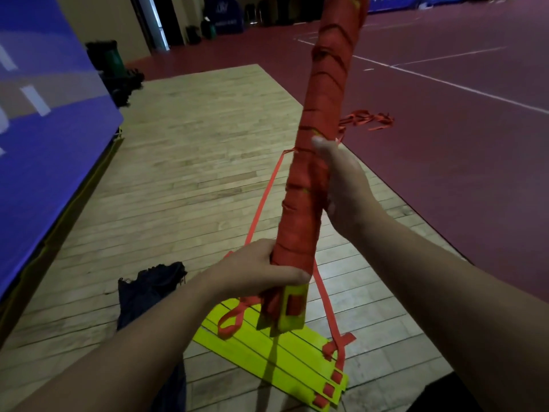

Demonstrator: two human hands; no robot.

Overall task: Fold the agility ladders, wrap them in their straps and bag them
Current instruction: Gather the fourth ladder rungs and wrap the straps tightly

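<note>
Clearly the left hand (261,270) grips the foot of the strap-wrapped ladder bundle (320,114) mid-frame, while the right hand (338,185) lies along its side, fingers hidden. A loose strap tail (262,203) trails down-left; slack there could let the wrapping unwind.

An indoor sports hall is shown — a dark red court floor (445,162) marked with white lines (463,88), a wooden floor section (193,150) with an agility ladder (267,349) on it, and a blue banner (44,120) are seen.
</note>
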